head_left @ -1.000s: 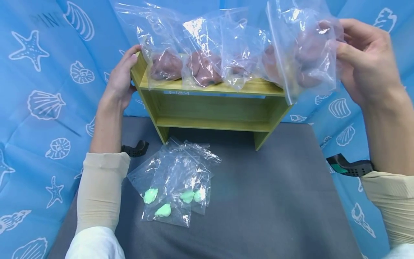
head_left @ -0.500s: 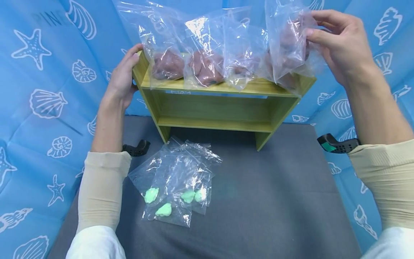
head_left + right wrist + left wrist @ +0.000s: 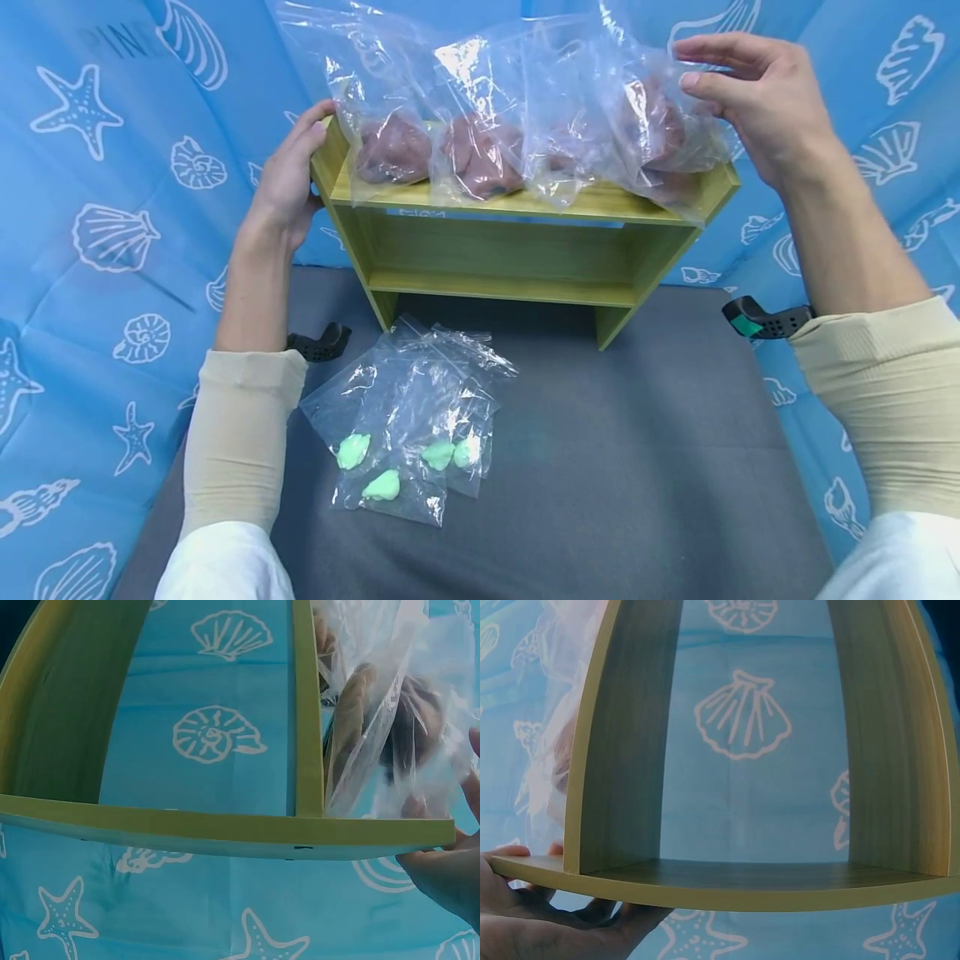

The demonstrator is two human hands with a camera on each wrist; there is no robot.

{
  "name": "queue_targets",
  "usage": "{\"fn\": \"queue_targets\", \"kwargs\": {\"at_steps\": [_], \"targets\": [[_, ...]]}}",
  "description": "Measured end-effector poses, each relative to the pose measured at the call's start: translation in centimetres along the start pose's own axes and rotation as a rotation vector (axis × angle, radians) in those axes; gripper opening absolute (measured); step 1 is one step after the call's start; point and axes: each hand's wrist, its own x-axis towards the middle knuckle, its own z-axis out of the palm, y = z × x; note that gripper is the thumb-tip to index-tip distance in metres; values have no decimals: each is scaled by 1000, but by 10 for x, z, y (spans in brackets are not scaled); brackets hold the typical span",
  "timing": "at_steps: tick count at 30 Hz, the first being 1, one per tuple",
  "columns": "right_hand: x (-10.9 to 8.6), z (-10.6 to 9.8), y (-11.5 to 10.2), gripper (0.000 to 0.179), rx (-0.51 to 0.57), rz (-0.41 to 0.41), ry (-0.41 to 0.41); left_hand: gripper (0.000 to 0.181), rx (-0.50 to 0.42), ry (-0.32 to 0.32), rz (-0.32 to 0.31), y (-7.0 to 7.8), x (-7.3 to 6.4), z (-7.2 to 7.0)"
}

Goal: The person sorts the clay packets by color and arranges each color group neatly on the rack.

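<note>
My left hand (image 3: 283,179) grips the upper left side panel of a yellow-green wooden shelf (image 3: 495,291), its fingers around the panel edge in the left wrist view. My right hand (image 3: 780,104) is beside the shelf's right end, thumb and forefinger apart, next to a clear zip bag (image 3: 652,125) with reddish-brown lumps. That bag leans on the top board, over another bag of similar contents. In the right wrist view some fingers of the right hand lie close to the bag and end panel; whether they touch is unclear. More bags, such as the leftmost bag (image 3: 393,150), stand in a row.
On the dark grey table (image 3: 600,467), in front of the shelf, lie several overlapping clear zip bags (image 3: 405,408) with pale green lumps (image 3: 382,485). A blue curtain (image 3: 112,333) with white shell prints hangs behind and at both sides.
My right hand has brought the right-hand bag leftward and down onto the top board's right end, then let go of it. The left hand has kept its place on the shelf.
</note>
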Motion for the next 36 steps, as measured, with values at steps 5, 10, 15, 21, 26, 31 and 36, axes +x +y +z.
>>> {"fn": "queue_targets", "kwargs": {"at_steps": [5, 10, 15, 21, 26, 31, 36], "targets": [[-1, -2, 3, 35, 10, 7, 18, 38, 1, 1, 1, 0, -1, 0], [-3, -5, 7, 32, 58, 10, 39, 38, 1, 6, 3, 1, -2, 0], [-8, -8, 12, 31, 65, -9, 64, 38, -13, 3, -7, 1, -2, 1], [-14, -14, 16, 29, 82, -20, 124, 40, -91, -31, -20, 0, -2, -1], [-22, -20, 23, 27, 92, -34, 169, 41, -187, -78, -2, -5, -7, -5], [-36, -24, 31, 32, 57, -20, 164, 41, -206, -67, -6, -17, -17, -14], [-51, -22, 37, 40, 116, 3, 74, 43, -149, -41, -28, -34, -30, -28]]}}
